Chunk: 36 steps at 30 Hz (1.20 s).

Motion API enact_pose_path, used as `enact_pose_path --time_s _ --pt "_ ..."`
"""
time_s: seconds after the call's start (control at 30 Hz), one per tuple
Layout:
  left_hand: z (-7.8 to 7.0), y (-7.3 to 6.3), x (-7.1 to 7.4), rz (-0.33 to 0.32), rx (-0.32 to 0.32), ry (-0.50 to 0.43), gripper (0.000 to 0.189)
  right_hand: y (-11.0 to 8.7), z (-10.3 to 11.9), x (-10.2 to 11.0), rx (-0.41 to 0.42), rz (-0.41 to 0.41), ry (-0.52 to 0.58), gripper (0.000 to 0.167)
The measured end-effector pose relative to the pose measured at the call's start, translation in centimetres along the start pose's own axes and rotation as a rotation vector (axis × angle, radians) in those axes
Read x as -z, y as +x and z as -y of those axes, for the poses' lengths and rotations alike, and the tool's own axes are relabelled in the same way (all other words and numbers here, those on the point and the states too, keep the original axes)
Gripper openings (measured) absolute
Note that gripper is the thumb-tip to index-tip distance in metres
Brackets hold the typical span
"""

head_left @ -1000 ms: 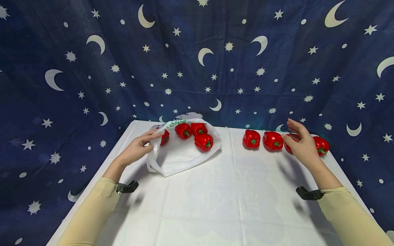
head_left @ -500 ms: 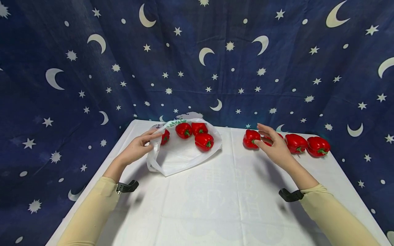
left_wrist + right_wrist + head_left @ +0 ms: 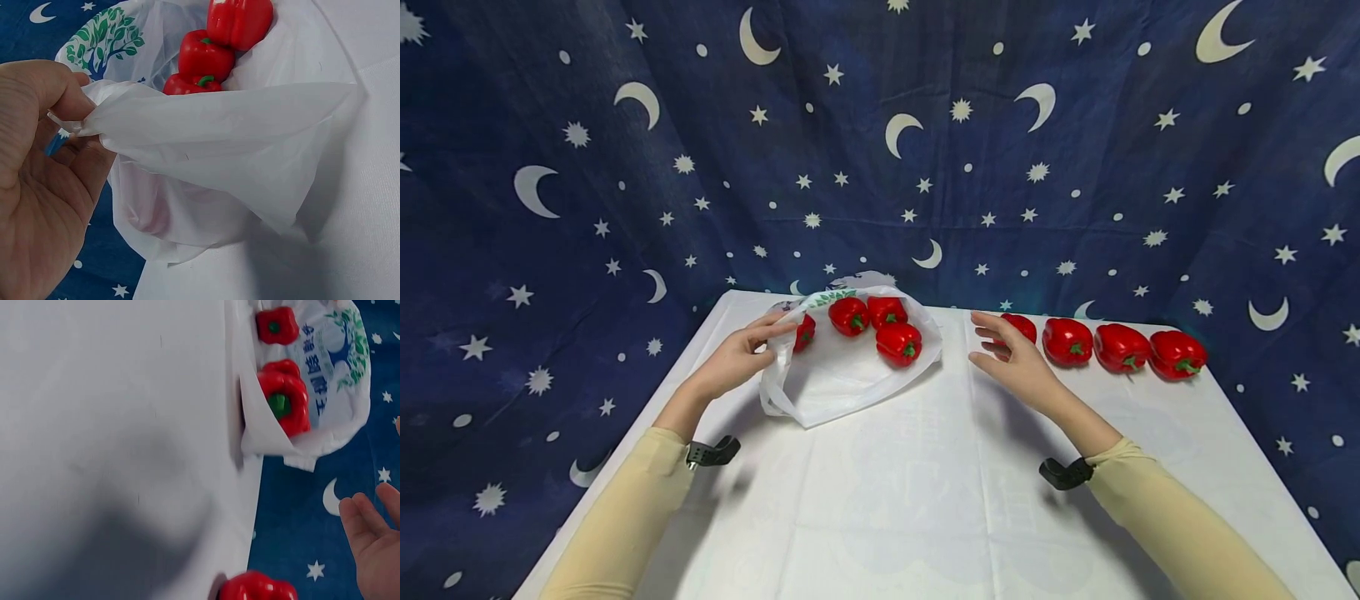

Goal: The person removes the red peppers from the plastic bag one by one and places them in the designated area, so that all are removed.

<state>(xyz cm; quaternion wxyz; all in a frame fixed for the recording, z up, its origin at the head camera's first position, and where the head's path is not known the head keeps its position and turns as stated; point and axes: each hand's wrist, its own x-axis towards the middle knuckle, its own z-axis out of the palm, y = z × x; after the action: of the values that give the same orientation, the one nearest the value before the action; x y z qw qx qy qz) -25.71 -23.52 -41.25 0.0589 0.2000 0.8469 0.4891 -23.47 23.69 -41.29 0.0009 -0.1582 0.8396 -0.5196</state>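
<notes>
A white plastic bag lies with its mouth open at the table's left back. Several red bell peppers sit inside; one more red shape shows through the film in the left wrist view. My left hand pinches the bag's left rim between thumb and fingers, close up in the left wrist view. My right hand is in the air with spread, slightly bent fingers and holds nothing. It partly covers the leftmost bell pepper of a row in the head view.
To the right, three more bell peppers stand in that row along the back of the white-covered table. Right behind the table's back edge hangs a dark blue curtain with moons and stars.
My right hand has moved left along the pepper row, from the right-hand peppers to in front of the leftmost one. The left hand and the bag have stayed in place.
</notes>
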Motion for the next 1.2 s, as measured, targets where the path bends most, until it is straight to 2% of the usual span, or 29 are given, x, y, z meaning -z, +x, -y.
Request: enact_pose_path --time_s 0.47,0.73,1.03,1.2 --pt "-0.2 0.3 -0.3 0.007 -0.01 -0.024 0.052 2.1 0.2 -4.8 0.061 0.093 0.063 0.067" --pt "-0.4 0.3 -0.4 0.008 -0.009 -0.017 0.051 3.3 0.3 -6.9 0.065 0.115 0.045 0.068" --pt "-0.6 0.5 -0.4 0.024 -0.006 0.009 0.052 4.9 -0.3 -9.1 -0.034 0.067 -0.046 0.075" --pt "-0.6 0.5 -0.5 0.024 -0.006 -0.009 0.053 5.6 -0.8 -9.9 -0.051 0.043 -0.102 0.081"
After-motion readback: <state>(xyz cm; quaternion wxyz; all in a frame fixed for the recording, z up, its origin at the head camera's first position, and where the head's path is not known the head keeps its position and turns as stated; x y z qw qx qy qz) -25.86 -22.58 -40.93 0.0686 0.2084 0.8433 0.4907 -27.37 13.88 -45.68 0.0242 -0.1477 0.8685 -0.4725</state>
